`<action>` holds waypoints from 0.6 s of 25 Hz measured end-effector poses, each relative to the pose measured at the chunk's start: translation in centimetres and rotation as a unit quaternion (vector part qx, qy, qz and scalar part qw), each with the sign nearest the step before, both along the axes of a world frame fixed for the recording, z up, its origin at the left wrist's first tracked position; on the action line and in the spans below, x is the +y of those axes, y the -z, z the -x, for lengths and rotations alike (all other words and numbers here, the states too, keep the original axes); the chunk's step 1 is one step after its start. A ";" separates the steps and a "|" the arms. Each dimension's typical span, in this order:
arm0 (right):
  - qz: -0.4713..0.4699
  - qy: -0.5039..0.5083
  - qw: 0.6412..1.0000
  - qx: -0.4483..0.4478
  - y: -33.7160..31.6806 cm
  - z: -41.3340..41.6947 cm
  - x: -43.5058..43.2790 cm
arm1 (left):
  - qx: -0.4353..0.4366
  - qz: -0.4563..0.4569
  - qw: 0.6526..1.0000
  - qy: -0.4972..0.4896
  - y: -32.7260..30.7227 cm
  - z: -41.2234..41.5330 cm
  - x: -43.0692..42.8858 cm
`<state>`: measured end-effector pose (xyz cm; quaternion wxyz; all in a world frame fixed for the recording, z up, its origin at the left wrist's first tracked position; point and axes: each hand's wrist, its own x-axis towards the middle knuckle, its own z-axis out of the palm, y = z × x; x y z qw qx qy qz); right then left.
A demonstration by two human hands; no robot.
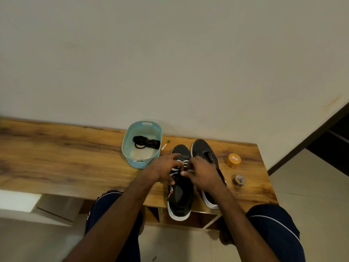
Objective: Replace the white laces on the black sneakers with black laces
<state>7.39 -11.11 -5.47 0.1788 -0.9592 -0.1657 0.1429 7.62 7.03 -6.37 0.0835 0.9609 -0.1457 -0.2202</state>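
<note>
Knees (105, 210): in dark blue shorts, nearest the camera, on either side of the work.
Tabletop (75, 157): wood grain, against a pale wall.
Laced sneaker (180, 197): black with a white sole, heel over the near edge of the tabletop, toe pointing away.
Left hand (162, 168): laid on the laced sneaker's side; grip relaxed, fingers spread, seemingly steadying.
Right hand (204, 173): grip closed, fingertips apparently pinching a strand of the white laces (185, 163) at mid-tongue.
White laces, state: still crossing several eyelet rows.
Second sneaker (204, 151): just beside the first, eyelets showing, no lace visible on it.
Tape roll (238, 180): right of the sneakers.
Orange jar (233, 160): beyond the tape roll.
Basket (126, 140): pale blue, left of the toes, holding the black laces (146, 143) in a bundle, untouched.
Small tube (165, 144): between basket and sneakers.
Step in hand (judged): unthreading the white lace, early to midway.
Next move (judged): loosening each crossing and pulling the strand free row by row, sneaker held down, before reaching for the basket.
</note>
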 end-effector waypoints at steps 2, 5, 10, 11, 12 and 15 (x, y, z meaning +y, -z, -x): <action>0.005 -0.029 1.000 -0.009 0.7 0.4 1.0 | 0.001 0.000 1.000 -0.005 0.1 0.1 -0.3; 0.039 -0.035 0.997 -0.051 0.5 -0.2 0.7 | 0.002 0.002 1.000 -0.016 0.1 0.2 -0.3; -0.425 0.207 0.881 0.034 -2.7 -2.3 -4.1 | -0.001 0.009 1.000 -0.017 0.0 0.3 -0.3; -0.470 0.246 0.848 0.011 -3.2 -2.7 -5.3 | -0.001 0.008 1.000 -0.015 0.1 0.4 -0.4; -0.443 0.256 0.858 -0.036 -3.4 -2.9 -6.0 | -0.002 0.003 1.000 -0.013 0.1 0.4 -0.4; -0.284 0.204 0.932 -0.094 -2.1 -2.5 -4.6 | -0.016 0.026 0.999 -0.028 0.2 0.3 -0.5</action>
